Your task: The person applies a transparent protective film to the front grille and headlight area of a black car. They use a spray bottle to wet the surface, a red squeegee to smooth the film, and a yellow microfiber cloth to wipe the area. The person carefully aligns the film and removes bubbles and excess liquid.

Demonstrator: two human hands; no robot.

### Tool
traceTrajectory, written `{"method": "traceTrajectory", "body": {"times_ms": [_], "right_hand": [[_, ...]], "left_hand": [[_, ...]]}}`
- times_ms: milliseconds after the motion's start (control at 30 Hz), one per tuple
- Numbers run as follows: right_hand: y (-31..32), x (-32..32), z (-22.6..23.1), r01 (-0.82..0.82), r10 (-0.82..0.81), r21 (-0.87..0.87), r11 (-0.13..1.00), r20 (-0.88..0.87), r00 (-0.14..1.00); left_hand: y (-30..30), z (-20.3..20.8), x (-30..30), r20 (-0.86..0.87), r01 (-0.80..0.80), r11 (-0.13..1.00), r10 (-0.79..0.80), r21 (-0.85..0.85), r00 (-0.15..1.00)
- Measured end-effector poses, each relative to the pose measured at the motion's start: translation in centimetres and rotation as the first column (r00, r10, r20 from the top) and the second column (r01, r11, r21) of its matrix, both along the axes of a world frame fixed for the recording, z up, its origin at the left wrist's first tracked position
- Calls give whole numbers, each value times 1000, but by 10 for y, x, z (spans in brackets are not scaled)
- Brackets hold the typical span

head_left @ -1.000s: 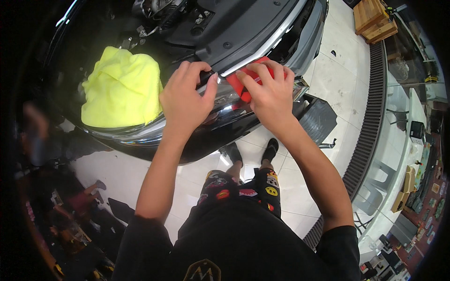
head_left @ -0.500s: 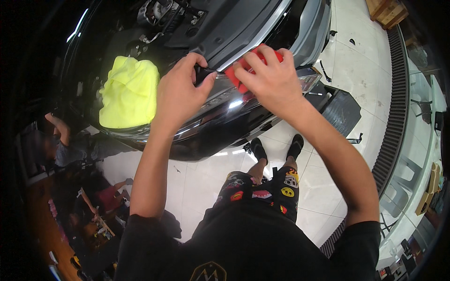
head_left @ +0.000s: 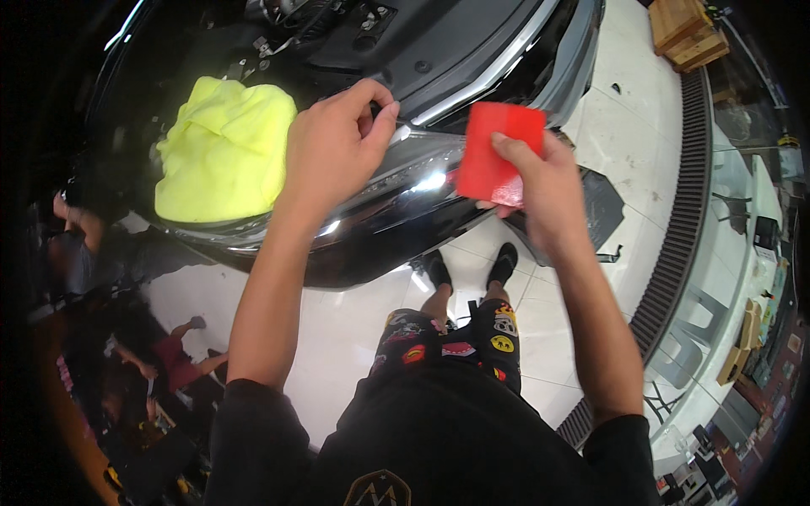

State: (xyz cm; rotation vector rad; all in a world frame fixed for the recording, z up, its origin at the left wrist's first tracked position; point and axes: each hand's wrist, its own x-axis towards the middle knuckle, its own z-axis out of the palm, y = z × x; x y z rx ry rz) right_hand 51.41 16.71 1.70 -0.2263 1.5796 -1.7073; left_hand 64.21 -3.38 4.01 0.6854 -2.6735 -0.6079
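Note:
My right hand (head_left: 553,190) grips a flat red squeegee card (head_left: 498,152), thumb across its face, over the right end of a car headlight (head_left: 413,171). Thumb and fingertips of my left hand (head_left: 333,148) are pinched together at the headlight's upper edge, beside the black engine-bay cover (head_left: 439,63). Whatever lies between them is dark and mostly hidden. Left of that wrist, a bright yellow cloth (head_left: 224,156) is bunched on the front corner of the black car (head_left: 363,261).
A dark angular panel (head_left: 599,211) lies on the tiled floor beyond my right forearm. Farther right run a slotted drain grate (head_left: 675,236) and a wooden crate (head_left: 688,38) at the far end. Other people are at the left, one in a red top (head_left: 175,363).
My right hand has drawn the squeegee card rightward off the headlight's upper edge, turning its flat face into view. The left hand stays pinched near the same spot.

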Motion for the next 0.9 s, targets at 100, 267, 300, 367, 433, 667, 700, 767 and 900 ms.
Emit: {"method": "traceTrajectory", "body": {"times_ms": [100, 267, 300, 367, 433, 667, 700, 767, 900], "right_hand": [[-21, 20, -4, 64, -70, 63, 996, 99, 993], [-37, 37, 7, 134, -141, 140, 981, 44, 989], [-40, 41, 11, 129, -134, 150, 980, 26, 991], [-46, 45, 22, 104, -120, 201, 974, 71, 990], [-53, 49, 31, 94, -123, 239, 967, 110, 986], [-60, 35, 45, 102, -169, 226, 969, 300, 939], [-58, 31, 43, 101, -172, 217, 971, 339, 925], [-54, 33, 40, 80, -161, 222, 972, 373, 914], [-39, 44, 28, 83, -144, 151, 985, 451, 881]], "left_hand": [[4, -17, 2, -145, -50, 999, 52, 22, 988], [2, -20, -1, -279, 23, 997, 0, 79, 960], [1, -20, 0, -289, 31, 994, 0, 104, 957], [-1, -22, 3, -307, 48, 987, 1, 154, 952], [-2, -22, 4, -330, 83, 982, -21, 172, 944], [-4, -17, 4, -405, 129, 959, -17, 251, 914], [-4, -17, 3, -412, 127, 954, -4, 272, 911], [-5, -18, 4, -424, 124, 942, 22, 312, 905], [-4, -19, 1, -399, 103, 943, 34, 318, 917]]}}
